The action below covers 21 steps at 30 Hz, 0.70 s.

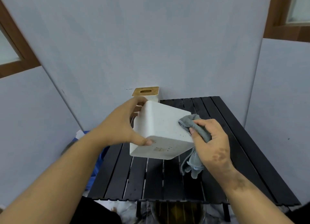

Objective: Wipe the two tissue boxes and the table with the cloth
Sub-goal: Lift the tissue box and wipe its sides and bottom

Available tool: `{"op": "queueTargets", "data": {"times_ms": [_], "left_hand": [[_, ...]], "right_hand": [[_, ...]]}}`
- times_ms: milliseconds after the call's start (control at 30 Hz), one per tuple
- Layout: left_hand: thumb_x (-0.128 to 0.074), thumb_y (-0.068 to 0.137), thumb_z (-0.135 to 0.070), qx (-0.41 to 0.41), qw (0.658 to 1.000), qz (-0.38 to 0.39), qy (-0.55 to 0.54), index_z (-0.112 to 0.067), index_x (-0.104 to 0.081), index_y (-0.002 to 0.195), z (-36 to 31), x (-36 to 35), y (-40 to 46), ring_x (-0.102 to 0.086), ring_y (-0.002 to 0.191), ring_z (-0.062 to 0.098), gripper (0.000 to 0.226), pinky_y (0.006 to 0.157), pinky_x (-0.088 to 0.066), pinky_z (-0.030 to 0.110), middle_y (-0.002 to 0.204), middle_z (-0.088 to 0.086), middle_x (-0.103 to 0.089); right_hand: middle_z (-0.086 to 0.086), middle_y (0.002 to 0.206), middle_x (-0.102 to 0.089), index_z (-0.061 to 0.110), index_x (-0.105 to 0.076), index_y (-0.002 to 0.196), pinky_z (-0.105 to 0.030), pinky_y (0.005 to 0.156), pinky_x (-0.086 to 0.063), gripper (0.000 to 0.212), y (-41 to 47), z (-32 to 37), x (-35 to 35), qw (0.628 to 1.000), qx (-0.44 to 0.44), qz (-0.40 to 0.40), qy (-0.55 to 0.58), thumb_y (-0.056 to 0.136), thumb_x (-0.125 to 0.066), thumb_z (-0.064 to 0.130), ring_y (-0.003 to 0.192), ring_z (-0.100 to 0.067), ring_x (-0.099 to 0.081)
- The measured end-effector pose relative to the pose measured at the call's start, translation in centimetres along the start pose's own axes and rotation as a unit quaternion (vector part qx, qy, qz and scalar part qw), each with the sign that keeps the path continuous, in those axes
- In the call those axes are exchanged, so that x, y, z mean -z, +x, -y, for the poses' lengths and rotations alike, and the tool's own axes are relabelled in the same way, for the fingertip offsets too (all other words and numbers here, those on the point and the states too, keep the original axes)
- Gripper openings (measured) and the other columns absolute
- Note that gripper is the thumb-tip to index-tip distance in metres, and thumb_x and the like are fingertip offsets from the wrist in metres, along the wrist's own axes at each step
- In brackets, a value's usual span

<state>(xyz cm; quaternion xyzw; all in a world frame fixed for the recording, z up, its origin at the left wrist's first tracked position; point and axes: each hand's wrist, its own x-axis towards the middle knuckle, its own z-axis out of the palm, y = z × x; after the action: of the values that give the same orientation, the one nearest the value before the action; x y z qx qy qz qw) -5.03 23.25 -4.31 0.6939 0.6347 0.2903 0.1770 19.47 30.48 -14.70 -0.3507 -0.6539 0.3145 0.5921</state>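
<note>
My left hand (120, 124) grips a white tissue box (159, 128) and holds it tilted in the air above the black slatted table (234, 140). Its thumb lies on the near face and its fingers wrap the far left edge. My right hand (213, 143) holds a grey cloth (189, 121) bunched against the box's right side, with the cloth's loose end hanging down below the hand. A second tissue box (146, 91), white with a wooden slotted lid, stands upright at the table's far left corner, partly hidden behind the lifted box.
Grey walls close in behind and to both sides of the table. Blue and white material (94, 156) lies on the floor left of the table. A round container (177, 212) sits under the table's near edge.
</note>
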Motion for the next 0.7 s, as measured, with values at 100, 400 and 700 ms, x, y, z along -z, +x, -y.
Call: {"op": "queueTargets", "data": {"times_ms": [100,400,700], "left_hand": [[-0.098,0.045,-0.046,-0.009,0.998,-0.059,-0.034,-0.043,-0.042,0.142,1.3,-1.8,-2.6,-0.049,0.133,-0.007,0.113,0.108,-0.04,0.018,0.14,-0.03,-0.052],[-0.102,0.055,-0.022,-0.021,0.981,-0.148,-0.124,-0.035,-0.046,0.14,3.7,-5.8,-5.6,-0.049,0.136,-0.001,0.103,0.112,-0.042,0.025,0.139,-0.023,-0.052],[-0.101,0.052,-0.033,-0.001,0.979,-0.159,-0.128,-0.038,-0.051,0.136,4.3,-5.4,-5.9,-0.052,0.129,-0.001,0.098,0.105,-0.047,0.023,0.131,-0.023,-0.055]], "right_hand": [[0.007,0.102,-0.058,0.019,-0.074,0.106,-0.029,0.088,-0.048,0.024,-1.3,2.2,-1.6,0.99,0.116,0.019,-0.084,0.086,-0.07,0.007,0.101,-0.015,-0.054],[0.0,0.101,-0.061,0.014,-0.076,0.106,-0.036,0.088,-0.046,0.023,-1.7,2.3,-2.1,0.967,0.205,0.09,-0.126,0.083,-0.071,0.011,0.099,-0.019,-0.055],[-0.005,0.098,-0.06,0.008,-0.076,0.101,-0.029,0.086,-0.045,0.031,-3.5,3.8,-4.2,0.944,0.266,0.148,-0.126,0.075,-0.067,-0.006,0.094,-0.022,-0.055]]}}
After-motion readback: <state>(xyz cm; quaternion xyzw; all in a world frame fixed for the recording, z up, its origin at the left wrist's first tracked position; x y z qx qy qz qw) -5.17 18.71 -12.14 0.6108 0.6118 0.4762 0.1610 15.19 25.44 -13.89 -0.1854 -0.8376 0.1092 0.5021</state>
